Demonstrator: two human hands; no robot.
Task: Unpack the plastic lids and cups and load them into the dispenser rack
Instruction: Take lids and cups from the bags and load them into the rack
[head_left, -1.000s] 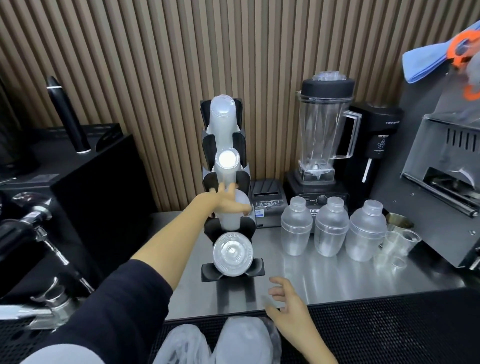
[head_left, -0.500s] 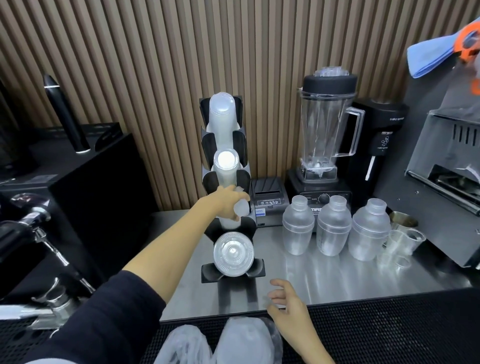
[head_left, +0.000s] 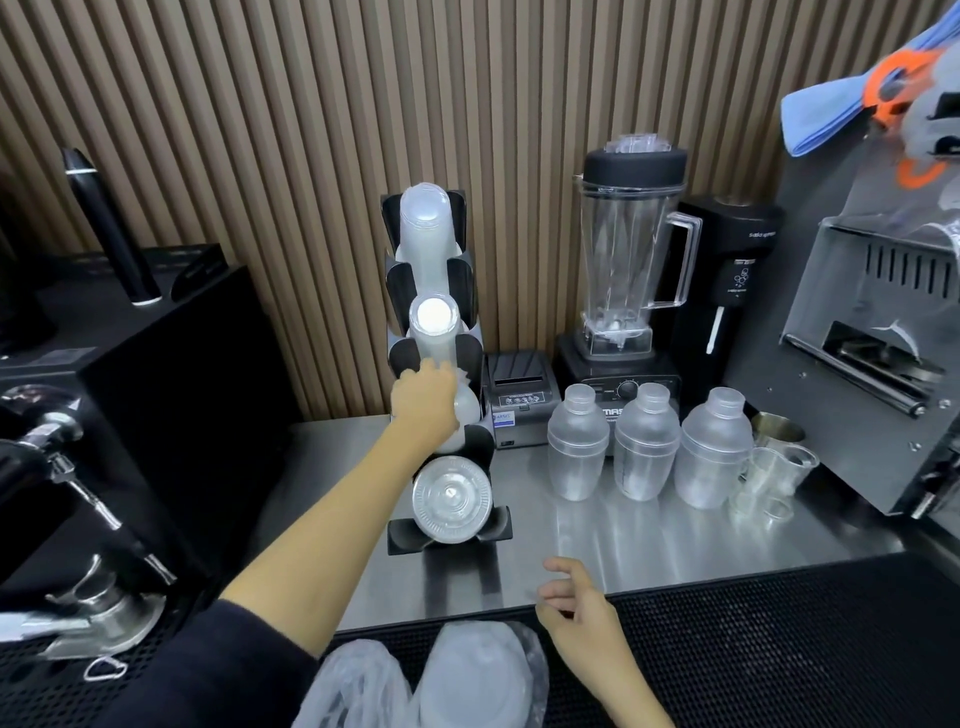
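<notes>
The rack (head_left: 470, 358) looks mostly loaded at this point. It stands upright on the worktop (head_left: 649, 540) against the slatted wall, with four slots stacked top to bottom. The top slot has a cup stack (head_left: 423, 228), the second has another stack (head_left: 434, 325), and the bottom one holds a stack of lids (head_left: 451, 500) facing the camera. The third slot is the one being worked on: the left hand (head_left: 423, 402) is right at it, fingers curled round a pale cup stack (head_left: 464, 415) that's partly in the holder. Can't tell how deep it sits, since the hand covers most of it.

The right hand (head_left: 579, 605) hovers low over the front edge of the worktop, fingers loosely bent, holding nothing.

What's left, by the look of it: two plastic bags (head_left: 431, 675) sit at the near edge on the black mat, one with what seems to be more lids or cups inside. So probably the tail end, with leftover stock and wrapping to deal with.

Off to the right are three shakers (head_left: 644, 449) and a blender (head_left: 626, 260), not part of this.
</notes>
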